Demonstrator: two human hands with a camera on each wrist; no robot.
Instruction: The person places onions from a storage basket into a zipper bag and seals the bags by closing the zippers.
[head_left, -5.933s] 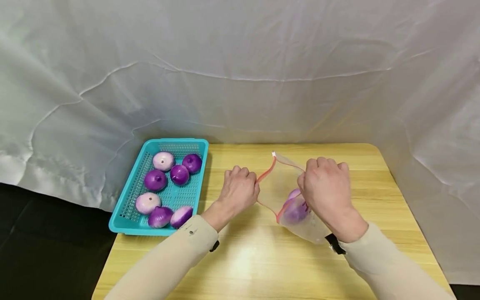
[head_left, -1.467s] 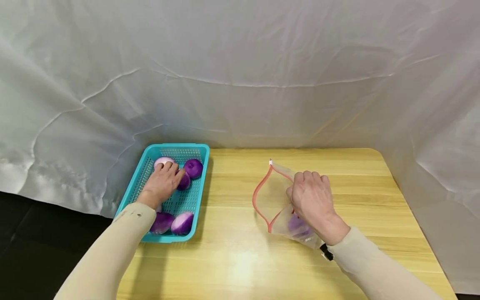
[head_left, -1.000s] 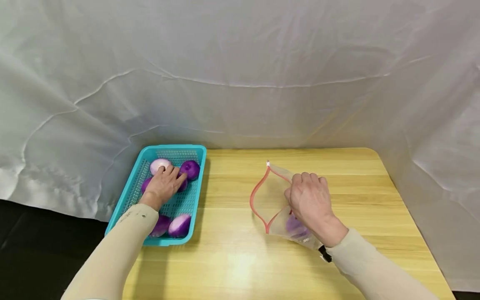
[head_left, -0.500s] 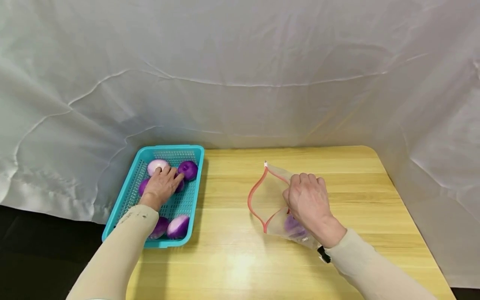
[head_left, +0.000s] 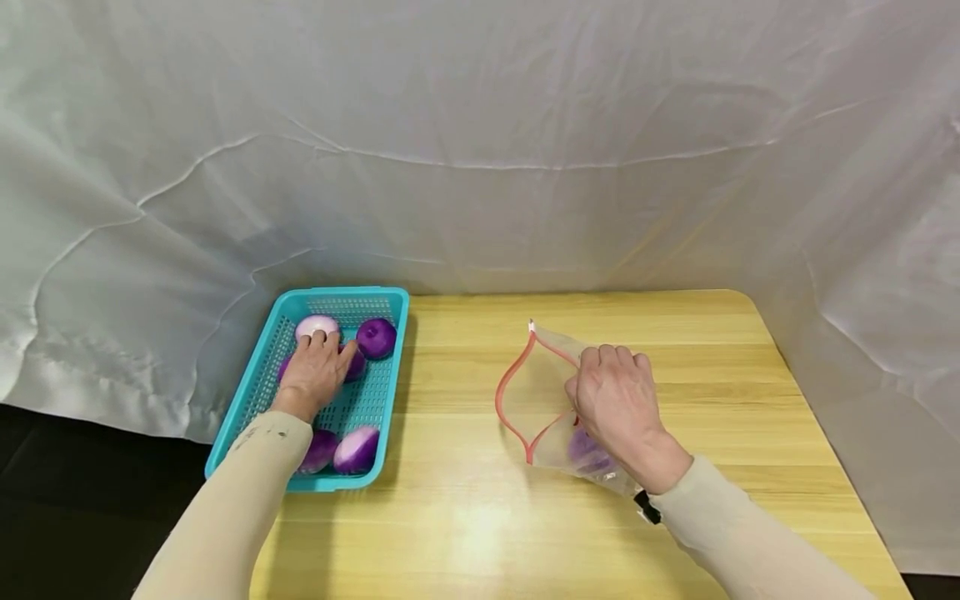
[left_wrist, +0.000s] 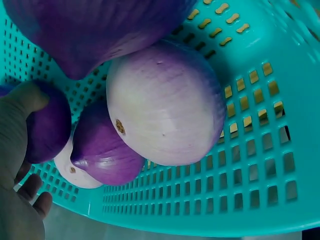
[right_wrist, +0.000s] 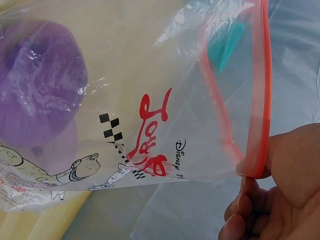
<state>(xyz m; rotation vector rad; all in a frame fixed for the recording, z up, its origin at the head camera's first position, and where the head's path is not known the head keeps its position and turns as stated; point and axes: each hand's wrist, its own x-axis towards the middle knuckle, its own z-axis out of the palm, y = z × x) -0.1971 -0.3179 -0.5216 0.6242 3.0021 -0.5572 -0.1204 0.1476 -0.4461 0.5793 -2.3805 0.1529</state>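
My left hand (head_left: 315,369) reaches into the turquoise basket (head_left: 400,333). In the left wrist view its thumb presses on a dark purple onion (left_wrist: 54,125), with fingertips curled on the near side. Several other red onions lie around it, among them a pale one (left_wrist: 165,105) and a dark one (head_left: 376,338). My right hand (head_left: 618,408) pinches the red zip edge of a clear zip bag (right_wrist: 150,65) between thumb and fingers. The bag's mouth gapes toward the basket. Inside the bag shows purple onion (right_wrist: 40,85), partly hidden by my right hand in the head view.
The basket stands on the left of a wooden table (head_left: 465,517), near its back. A grey-white cloth (head_left: 480,200) hangs behind the table and along its sides. The floor (head_left: 90,492) at lower left is dark.
My left hand has let go of the bag's left edge and moved left into the basket, onto an onion. My right hand keeps its grip on the bag. Over the last second little moves.
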